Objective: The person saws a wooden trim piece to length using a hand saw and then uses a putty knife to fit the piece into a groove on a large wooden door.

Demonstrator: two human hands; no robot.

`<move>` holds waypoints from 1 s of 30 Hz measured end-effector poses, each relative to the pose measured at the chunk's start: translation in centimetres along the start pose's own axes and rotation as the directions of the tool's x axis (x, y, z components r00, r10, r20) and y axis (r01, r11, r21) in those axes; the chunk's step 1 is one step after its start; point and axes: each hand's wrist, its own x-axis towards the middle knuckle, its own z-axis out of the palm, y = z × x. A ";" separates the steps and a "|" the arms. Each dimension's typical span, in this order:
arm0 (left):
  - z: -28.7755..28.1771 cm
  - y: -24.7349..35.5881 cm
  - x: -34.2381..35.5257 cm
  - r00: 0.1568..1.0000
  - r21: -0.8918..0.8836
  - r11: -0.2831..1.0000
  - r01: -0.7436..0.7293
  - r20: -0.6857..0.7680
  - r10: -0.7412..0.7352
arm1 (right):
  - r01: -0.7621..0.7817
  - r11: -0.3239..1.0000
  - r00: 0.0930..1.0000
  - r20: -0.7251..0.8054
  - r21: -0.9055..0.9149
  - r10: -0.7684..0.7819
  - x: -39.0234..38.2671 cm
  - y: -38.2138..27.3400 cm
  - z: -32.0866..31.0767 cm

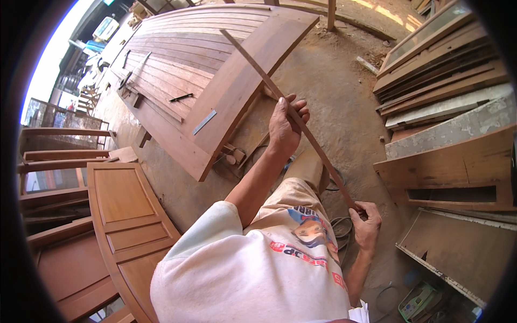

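A long thin wooden strip point(318, 146) slants across in front of me, from over the door panel down to my right side. My left hand point(286, 123) is closed round its middle. My right hand point(367, 222) grips the lower end between thumb and fingers. Beyond my left hand lies a large wooden door panel point(231, 97) with slatted boards and a wide plain rail. On it rest a short metal ruler point(204, 122), a dark pen-like tool point(181, 98) and a saw-like or square-shaped tool point(134, 70), too small to tell.
At left leans a finished panelled door point(129, 199), beside stacked wooden frames point(59, 156). Stacked boards and frames point(441, 81) stand along the right. A cable point(340, 226) coils on the floor by my legs, and a green case point(419, 301) lies at lower right.
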 end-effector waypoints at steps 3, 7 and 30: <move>1.6 -0.2 2.9 0.991 0.127 0.983 -0.131 0.020 0.130 | -0.063 0.998 0.996 0.064 -0.015 0.064 3.5 0.5 0.4; 6.4 2.2 8.5 0.951 0.310 0.900 -0.307 0.081 0.297 | -0.189 0.982 0.977 0.106 0.005 0.187 11.0 1.1 -0.2; 4.3 9.2 25.8 0.922 0.906 -0.325 -0.271 0.342 0.184 | 0.943 0.322 0.290 0.695 -0.088 -0.658 63.2 -19.6 15.6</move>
